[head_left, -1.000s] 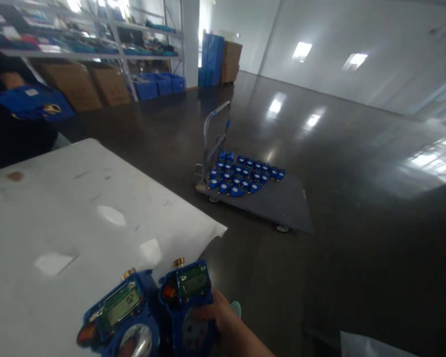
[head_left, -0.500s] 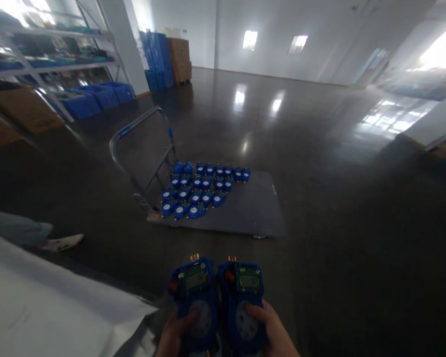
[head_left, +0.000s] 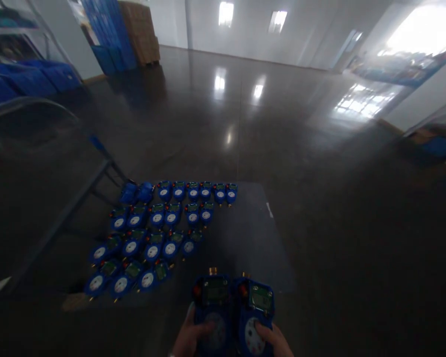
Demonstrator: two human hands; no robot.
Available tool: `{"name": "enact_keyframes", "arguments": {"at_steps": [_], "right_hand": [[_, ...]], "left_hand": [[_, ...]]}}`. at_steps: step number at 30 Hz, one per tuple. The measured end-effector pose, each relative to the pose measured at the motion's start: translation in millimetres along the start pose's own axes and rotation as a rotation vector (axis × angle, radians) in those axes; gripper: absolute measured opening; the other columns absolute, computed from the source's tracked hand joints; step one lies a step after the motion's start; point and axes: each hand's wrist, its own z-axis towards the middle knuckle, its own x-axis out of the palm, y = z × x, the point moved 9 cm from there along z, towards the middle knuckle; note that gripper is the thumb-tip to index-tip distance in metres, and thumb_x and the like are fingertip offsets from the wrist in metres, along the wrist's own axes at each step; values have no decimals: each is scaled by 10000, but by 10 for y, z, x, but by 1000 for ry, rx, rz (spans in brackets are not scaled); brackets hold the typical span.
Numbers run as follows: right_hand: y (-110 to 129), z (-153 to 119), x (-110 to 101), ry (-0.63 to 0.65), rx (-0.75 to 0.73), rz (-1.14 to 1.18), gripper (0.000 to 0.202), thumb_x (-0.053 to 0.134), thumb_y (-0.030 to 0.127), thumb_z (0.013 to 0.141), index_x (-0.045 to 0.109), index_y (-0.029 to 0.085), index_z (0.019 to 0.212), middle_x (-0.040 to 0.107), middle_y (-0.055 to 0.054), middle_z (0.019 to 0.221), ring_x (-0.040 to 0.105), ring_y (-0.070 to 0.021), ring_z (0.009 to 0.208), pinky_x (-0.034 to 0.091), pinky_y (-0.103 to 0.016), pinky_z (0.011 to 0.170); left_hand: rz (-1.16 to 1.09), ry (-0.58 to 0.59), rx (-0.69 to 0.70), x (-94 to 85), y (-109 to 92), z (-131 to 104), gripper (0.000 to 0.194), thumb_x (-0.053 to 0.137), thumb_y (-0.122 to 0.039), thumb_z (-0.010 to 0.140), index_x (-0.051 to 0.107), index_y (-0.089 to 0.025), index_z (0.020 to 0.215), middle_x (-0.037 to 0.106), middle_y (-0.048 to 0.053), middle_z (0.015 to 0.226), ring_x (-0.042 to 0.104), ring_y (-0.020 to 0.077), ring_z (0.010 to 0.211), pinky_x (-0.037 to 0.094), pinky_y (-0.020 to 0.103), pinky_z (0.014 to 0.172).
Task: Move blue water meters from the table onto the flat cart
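Observation:
My left hand [head_left: 190,334] grips a blue meter [head_left: 212,310] with a round dial and a small display, its thumb across the dial. Beside it, my right hand [head_left: 275,339] holds a second blue meter [head_left: 255,315], thumb on the white dial. Both meters are side by side at the bottom of the head view, brass fittings pointing away from me. Beyond them lies a flat dark trolley [head_left: 254,228] bearing rows of similar blue meters [head_left: 152,252] on its left and middle part.
The trolley's metal handle [head_left: 65,215] rises at the left. Blue bins [head_left: 44,77] and stacked brown cartons [head_left: 139,32] stand at the far left. A white pillar [head_left: 423,99] is at the right, and shiny dark floor surrounds the trolley.
The trolley and its meters appear larger and closer. Both held meters have shifted slightly right and down in view. The white surface at lower left has left the view.

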Motion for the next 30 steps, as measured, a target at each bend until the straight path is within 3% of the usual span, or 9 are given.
{"name": "enact_keyframes", "arguments": {"at_steps": [4, 8, 14, 18, 23, 30], "right_hand": [[569, 854, -66, -72, -32, -1, 457, 780, 343, 469, 610, 144, 844, 670, -71, 754, 631, -236, 663, 506, -328, 608], [976, 1873, -135, -61, 46, -11, 531, 804, 314, 418, 569, 138, 860, 661, -52, 715, 612, -217, 602, 500, -313, 557], [1450, 3562, -106, 62, 34, -93, 471, 770, 232, 481, 571, 157, 901, 664, -30, 766, 612, -187, 646, 516, -301, 606], [1614, 4506, -5, 122, 34, -159, 438, 720, 232, 544, 585, 165, 955, 668, -57, 836, 620, -207, 746, 520, -347, 699], [1795, 5187, 142, 112, -14, -220, 462, 716, 215, 550, 571, 178, 986, 667, -35, 845, 615, -191, 750, 510, -347, 728], [1929, 5398, 404, 144, -40, -272, 342, 663, 229, 687, 541, 168, 1001, 643, 3, 895, 606, -139, 811, 478, -309, 807]], "left_hand": [[68, 6, -74, 510, -193, 909, 633, 690, -175, 503, 452, -127, 1088, 661, 138, 853, 635, 281, 728, 508, 374, 654], [109, -27, -115, 843, -252, 1964, 574, 619, -106, 580, 426, -121, 1120, 654, 129, 850, 633, 268, 698, 517, 406, 665], [189, -158, -104, 1064, -353, 3571, 473, 588, -70, 678, 453, -137, 1126, 640, 87, 873, 628, 197, 689, 527, 359, 671], [198, -177, -80, 1128, -455, 4422, 464, 608, -78, 684, 479, -156, 1123, 640, 86, 909, 624, 184, 663, 528, 401, 685], [213, -206, -22, 1103, -678, 5013, 459, 677, -104, 644, 536, -134, 1080, 635, 102, 967, 619, 165, 656, 520, 417, 743], [254, -159, 26, 1099, -841, 5327, 414, 677, -167, 694, 544, -104, 1081, 627, 130, 1024, 631, 196, 798, 504, 387, 798]]}}
